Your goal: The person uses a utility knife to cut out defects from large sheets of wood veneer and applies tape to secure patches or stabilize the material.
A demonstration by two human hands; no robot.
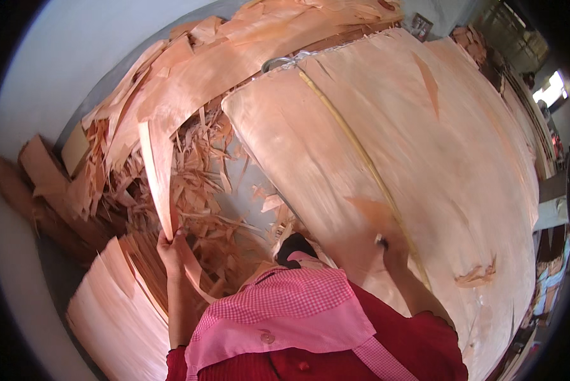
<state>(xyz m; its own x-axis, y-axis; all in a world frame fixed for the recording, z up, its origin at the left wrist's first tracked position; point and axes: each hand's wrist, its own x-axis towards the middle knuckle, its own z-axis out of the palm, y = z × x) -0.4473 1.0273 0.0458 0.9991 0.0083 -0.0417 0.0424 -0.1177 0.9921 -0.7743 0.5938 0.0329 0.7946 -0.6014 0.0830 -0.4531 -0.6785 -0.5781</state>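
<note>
My left hand (172,246) is closed round the lower end of a long narrow strip of wood veneer (160,174), which stands up from my fingers and tapers toward them. Over the large veneer sheet (335,165) on the right is my right hand (394,251), blurred by motion. A small dark thing with a pale tip (381,240) sticks out of its closed fingers; its kind is too smeared to tell. Close to this hand a torn reddish veneer piece (368,208) lies on the sheet. A long yellowish rod (348,130) runs along the sheet and passes beside my right hand.
Loose veneer scraps (199,184) cover the floor between the stacks. Behind them is a heap of broken veneer sheets (234,57). Another veneer stack (116,305) stands at the lower left. A curved metal piece (275,61) sits at the large sheet's far corner.
</note>
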